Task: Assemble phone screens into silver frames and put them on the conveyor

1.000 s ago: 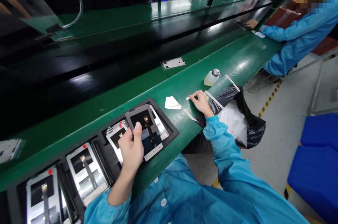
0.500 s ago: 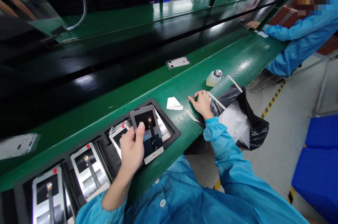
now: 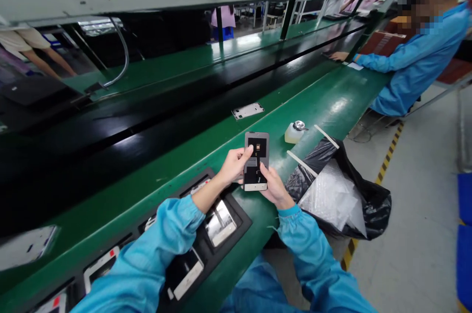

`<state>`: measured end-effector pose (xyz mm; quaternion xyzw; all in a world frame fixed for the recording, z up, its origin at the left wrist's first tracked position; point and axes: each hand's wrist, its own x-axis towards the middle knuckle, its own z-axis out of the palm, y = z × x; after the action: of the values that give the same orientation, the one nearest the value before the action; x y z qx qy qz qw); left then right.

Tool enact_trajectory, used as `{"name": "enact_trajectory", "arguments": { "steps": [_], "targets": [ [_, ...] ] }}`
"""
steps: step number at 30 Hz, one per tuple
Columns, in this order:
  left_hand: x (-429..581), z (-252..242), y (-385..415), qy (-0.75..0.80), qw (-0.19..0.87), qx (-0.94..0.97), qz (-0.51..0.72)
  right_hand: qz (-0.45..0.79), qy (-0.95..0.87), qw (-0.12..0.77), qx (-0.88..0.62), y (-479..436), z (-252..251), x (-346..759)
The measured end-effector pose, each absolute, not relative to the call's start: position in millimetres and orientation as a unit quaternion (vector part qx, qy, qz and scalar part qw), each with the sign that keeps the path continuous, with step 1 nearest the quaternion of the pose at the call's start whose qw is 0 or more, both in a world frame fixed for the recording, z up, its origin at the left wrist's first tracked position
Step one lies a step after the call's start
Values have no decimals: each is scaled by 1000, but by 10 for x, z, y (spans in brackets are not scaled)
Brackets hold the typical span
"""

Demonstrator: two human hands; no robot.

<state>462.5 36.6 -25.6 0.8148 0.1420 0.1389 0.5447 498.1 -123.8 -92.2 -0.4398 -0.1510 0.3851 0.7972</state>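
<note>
Both my hands hold one phone screen assembly (image 3: pixel 255 161), back side up, with a black panel, a flex cable and a pale bottom strip. My left hand (image 3: pixel 234 164) grips its left edge, thumb on the upper part. Around its lower right edge my right hand (image 3: pixel 276 187) is closed, thumb lying on the face. The assembly is held above the green bench, nearly upright in view. Under my left arm lies a dark foam tray (image 3: pixel 241 212) with a shiny phone part (image 3: pixel 220 222) and a black-and-white one (image 3: pixel 185 273); my sleeve hides part of it.
A bottle with a metal top (image 3: pixel 295 132) stands right of my hands. A black bag (image 3: pixel 378 210) with bubble wrap (image 3: pixel 334 197) hangs at the bench edge, held by tape strips. White phone frames (image 3: pixel 248 111) lie along the conveyor. A co-worker in blue (image 3: pixel 424 57) sits far right.
My left hand has brought the phone screen assembly up and right, away from the tray. My right hand has left the bench by the bag and now grips the assembly too. The view has tilted up.
</note>
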Motion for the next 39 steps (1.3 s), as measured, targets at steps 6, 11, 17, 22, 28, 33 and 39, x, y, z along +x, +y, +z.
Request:
{"name": "enact_trajectory", "arguments": {
  "steps": [6, 11, 17, 22, 28, 33, 39],
  "targets": [
    [5945, -381, 1337, 185, 425, 873, 150, 349, -91, 848, -387, -1135, -1016, 5111],
    [6593, -535, 1760, 183, 381, 896, 137, 310, -128, 842, -422, -1096, -1164, 5094],
    [6636, -614, 1761, 166, 426, 869, 186, 245, -115, 854, -444, -1117, -1123, 5073],
    [5786, -266, 1886, 173, 506, 785, 313, 235, -151, 845, -457, -1169, -1105, 5080],
    [3917, 422, 1604, 134, 625, 616, 460, 213, -271, 818, -460, -1183, -1114, 5075],
    [2533, 667, 870, 138, 673, 545, 481, 173, -407, 719, -535, -1211, -897, 4826],
    [1641, 691, -13, 58, 818, 383, 425, 47, -603, 503, -617, -1454, -478, 4394]
  ]
}}
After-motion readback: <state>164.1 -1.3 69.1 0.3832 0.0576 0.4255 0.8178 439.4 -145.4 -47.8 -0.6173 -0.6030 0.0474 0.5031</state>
